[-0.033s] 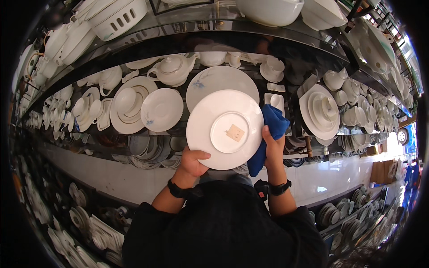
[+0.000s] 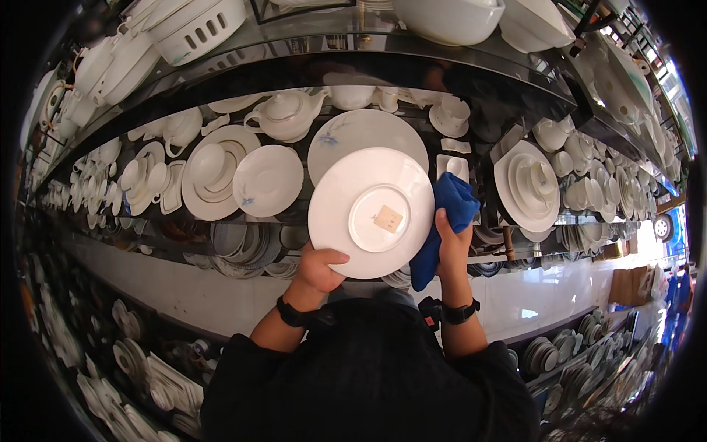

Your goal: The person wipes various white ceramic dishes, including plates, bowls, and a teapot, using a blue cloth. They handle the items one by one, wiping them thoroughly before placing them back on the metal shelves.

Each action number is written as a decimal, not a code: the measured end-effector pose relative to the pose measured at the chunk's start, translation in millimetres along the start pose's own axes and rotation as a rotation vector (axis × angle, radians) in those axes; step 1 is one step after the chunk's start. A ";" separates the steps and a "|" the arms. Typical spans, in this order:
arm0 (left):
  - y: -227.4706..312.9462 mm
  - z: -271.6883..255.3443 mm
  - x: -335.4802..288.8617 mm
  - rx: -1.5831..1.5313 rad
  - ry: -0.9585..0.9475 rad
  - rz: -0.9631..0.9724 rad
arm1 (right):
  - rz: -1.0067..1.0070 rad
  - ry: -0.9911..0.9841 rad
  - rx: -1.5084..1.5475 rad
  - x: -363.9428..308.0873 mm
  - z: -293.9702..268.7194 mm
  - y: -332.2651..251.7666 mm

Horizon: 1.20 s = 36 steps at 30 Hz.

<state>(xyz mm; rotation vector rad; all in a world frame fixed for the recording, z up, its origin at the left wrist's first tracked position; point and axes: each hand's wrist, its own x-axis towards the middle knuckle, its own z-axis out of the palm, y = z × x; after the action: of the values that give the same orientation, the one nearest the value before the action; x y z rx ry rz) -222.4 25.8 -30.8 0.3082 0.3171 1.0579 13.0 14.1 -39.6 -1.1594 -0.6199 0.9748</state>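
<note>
A round white plate [image 2: 370, 212] is held up in front of the shelf with its underside toward me; a small tag sticks to the middle of its foot ring. My left hand [image 2: 320, 269] grips the plate's lower left rim, thumb on the underside. My right hand [image 2: 451, 247] holds a blue cloth [image 2: 448, 210] pressed against the plate's right rim. Each wrist wears a black band, and dark sleeves cover my forearms.
Behind the held plate a larger white plate [image 2: 368, 131] stands on the shelf, with a white teapot [image 2: 283, 114], a bowl on stacked plates [image 2: 212, 173] and a small plate [image 2: 267, 180] to its left. A glass shelf [image 2: 412, 55] above carries bowls and a slotted white basket [image 2: 195, 26]. More crockery fills the shelves below.
</note>
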 end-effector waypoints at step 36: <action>-13.4 26.1 29.4 0.092 0.174 0.190 | -0.897 -0.400 -1.007 -41.3 55.9 -26.0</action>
<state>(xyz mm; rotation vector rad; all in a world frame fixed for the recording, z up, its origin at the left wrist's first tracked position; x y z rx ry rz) -188.0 43.3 -15.4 0.3339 0.5015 1.2627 -44.6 1.6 5.4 -1.3011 -1.8908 0.0418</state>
